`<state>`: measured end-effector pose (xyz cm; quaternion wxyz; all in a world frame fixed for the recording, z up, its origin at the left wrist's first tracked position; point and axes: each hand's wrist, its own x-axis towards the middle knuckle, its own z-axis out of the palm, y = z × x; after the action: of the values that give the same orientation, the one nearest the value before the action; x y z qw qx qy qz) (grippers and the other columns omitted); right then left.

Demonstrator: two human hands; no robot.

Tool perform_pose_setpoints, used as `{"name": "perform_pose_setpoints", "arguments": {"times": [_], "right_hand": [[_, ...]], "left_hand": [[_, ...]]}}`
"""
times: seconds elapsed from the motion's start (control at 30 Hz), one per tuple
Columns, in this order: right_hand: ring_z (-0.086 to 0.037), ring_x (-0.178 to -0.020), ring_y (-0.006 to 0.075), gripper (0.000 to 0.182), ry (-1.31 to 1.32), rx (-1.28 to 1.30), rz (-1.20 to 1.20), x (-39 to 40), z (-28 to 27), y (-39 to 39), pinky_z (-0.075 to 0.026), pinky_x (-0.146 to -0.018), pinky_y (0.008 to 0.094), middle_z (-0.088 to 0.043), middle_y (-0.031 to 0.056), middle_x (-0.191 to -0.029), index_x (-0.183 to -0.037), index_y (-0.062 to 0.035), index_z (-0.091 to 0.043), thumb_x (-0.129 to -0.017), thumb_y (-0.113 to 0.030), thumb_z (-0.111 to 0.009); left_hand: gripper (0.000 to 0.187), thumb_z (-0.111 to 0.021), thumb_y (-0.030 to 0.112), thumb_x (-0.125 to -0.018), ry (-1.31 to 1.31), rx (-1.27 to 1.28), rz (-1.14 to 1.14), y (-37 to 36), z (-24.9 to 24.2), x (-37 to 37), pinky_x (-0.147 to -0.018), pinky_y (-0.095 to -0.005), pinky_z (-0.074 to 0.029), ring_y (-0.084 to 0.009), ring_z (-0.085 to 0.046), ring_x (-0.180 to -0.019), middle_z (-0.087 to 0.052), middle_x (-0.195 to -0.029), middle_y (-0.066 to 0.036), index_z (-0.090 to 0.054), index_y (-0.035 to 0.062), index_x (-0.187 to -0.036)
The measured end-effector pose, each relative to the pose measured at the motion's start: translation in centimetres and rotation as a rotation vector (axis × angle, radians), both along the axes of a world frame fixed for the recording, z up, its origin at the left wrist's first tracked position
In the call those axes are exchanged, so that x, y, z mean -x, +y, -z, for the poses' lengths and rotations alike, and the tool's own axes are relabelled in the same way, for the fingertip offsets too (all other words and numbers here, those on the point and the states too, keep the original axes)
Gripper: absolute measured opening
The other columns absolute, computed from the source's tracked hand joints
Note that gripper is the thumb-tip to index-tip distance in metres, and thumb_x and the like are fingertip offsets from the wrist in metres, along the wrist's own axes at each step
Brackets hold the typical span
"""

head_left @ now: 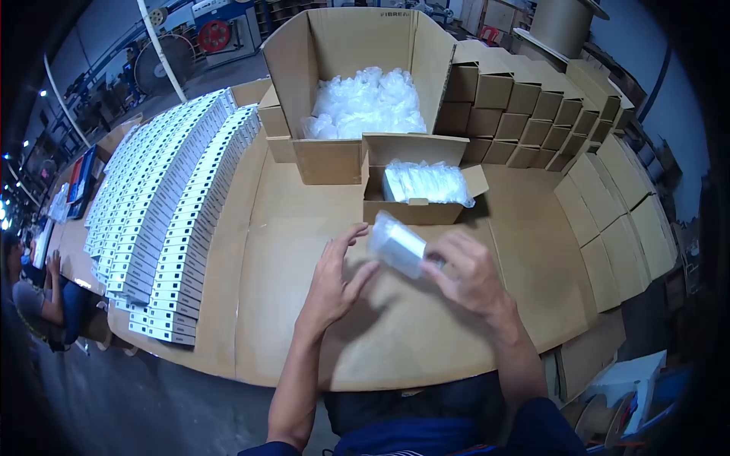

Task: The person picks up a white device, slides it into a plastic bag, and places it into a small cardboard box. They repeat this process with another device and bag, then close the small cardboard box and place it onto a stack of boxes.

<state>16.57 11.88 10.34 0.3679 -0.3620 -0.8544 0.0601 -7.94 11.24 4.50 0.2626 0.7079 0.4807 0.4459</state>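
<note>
My right hand (468, 270) pinches a white block in a clear plastic bag (397, 245) by its right end, tilted above the cardboard-covered table (304, 334). To the left of the bag, my left hand (340, 277) is apart from it, thumb and fingers spread, holding nothing. Just beyond the bag stands an open small carton (411, 214) with several clear-bagged white pieces (427, 183) packed side by side in it. Behind that, a large open carton (328, 163) holds a heap of crumpled clear plastic bags (369, 105).
Long stacked rows of white boxes (179, 262) cover the table's left side. Closed brown cartons (525, 99) are stacked at the back right, with more cartons (620, 220) along the right edge. Another person (49, 292) sits at the far left.
</note>
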Motion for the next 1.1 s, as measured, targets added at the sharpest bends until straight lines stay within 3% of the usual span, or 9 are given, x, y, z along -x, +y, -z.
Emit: {"name": "perform_pose_setpoints", "arguments": {"times": [0.07,0.17,0.3,0.43,0.63,0.83,1.1], "right_hand": [[-0.065,-0.080,0.0334,0.020,0.119,-0.043,0.156,1.0,-0.2,1.9,-0.053,-0.071,0.0418,-0.065,0.0135,-0.085,-0.092,-0.0011,-0.066,-0.079,-0.004,-0.081],[-0.064,-0.073,0.0317,0.019,0.350,0.054,0.340,3.6,-0.9,4.1,-0.050,-0.064,0.0415,-0.065,0.0133,-0.086,-0.093,-0.0010,-0.065,-0.082,-0.004,-0.080],[-0.064,-0.074,0.0331,0.018,0.333,-0.130,0.414,6.1,1.2,8.3,-0.051,-0.065,0.0419,-0.064,0.0135,-0.086,-0.097,-0.0017,-0.065,-0.084,-0.003,-0.078],[-0.065,-0.078,0.0361,0.018,0.295,-0.134,0.409,7.6,4.0,10.6,-0.053,-0.069,0.0447,-0.065,0.0149,-0.088,-0.098,-0.0026,-0.066,-0.084,-0.004,-0.078],[-0.065,-0.082,0.0381,0.016,0.153,-0.072,0.417,8.2,5.6,12.0,-0.053,-0.073,0.0479,-0.063,0.0167,-0.088,-0.095,-0.0015,-0.066,-0.084,-0.005,-0.077],[-0.064,-0.077,0.0393,0.015,0.080,-0.044,0.466,8.5,6.6,12.7,-0.051,-0.069,0.0481,-0.062,0.0185,-0.084,-0.087,0.0020,-0.066,-0.080,-0.003,-0.079],[-0.063,-0.090,0.0394,0.009,-0.085,0.122,0.687,10.8,6.9,13.1,-0.051,-0.079,0.0499,-0.062,0.0205,-0.094,-0.087,0.0022,-0.069,-0.083,-0.006,-0.072]], "left_hand": [[0.052,-0.062,0.023,-0.101,0.229,-0.032,-0.058,1.6,0.3,0.4,-0.110,-0.0481,-0.043,-0.0372,-0.057,-0.126,-0.061,-0.135,-0.020,-0.048,0.0089,-0.150],[0.058,-0.062,0.026,-0.102,0.502,-0.095,-0.138,4.3,1.7,-0.3,-0.112,-0.0509,-0.041,-0.0368,-0.058,-0.122,-0.061,-0.132,-0.019,-0.043,0.0136,-0.155],[0.066,-0.063,0.031,-0.101,0.640,-0.136,-0.195,6.9,3.5,-1.0,-0.111,-0.0586,-0.040,-0.0366,-0.060,-0.117,-0.062,-0.128,-0.018,-0.036,0.0170,-0.160],[0.073,-0.066,0.029,-0.096,0.634,-0.202,-0.228,7.5,4.8,-0.8,-0.112,-0.0617,-0.038,-0.0337,-0.062,-0.108,-0.064,-0.126,-0.013,-0.035,0.0128,-0.160],[0.076,-0.067,0.028,-0.094,0.624,-0.178,-0.189,7.3,4.6,-0.6,-0.113,-0.0611,-0.037,-0.0329,-0.062,-0.107,-0.065,-0.125,-0.011,-0.035,0.0085,-0.160],[0.070,-0.068,0.027,-0.095,0.622,-0.109,-0.206,7.1,3.9,-1.0,-0.113,-0.0601,-0.038,-0.0303,-0.064,-0.107,-0.068,-0.119,-0.010,-0.041,0.0089,-0.157],[0.066,-0.069,0.026,-0.093,0.631,-0.132,-0.216,7.2,4.0,-0.4,-0.112,-0.0591,-0.039,-0.0274,-0.066,-0.098,-0.070,-0.102,-0.008,-0.047,0.0118,-0.153]]}}
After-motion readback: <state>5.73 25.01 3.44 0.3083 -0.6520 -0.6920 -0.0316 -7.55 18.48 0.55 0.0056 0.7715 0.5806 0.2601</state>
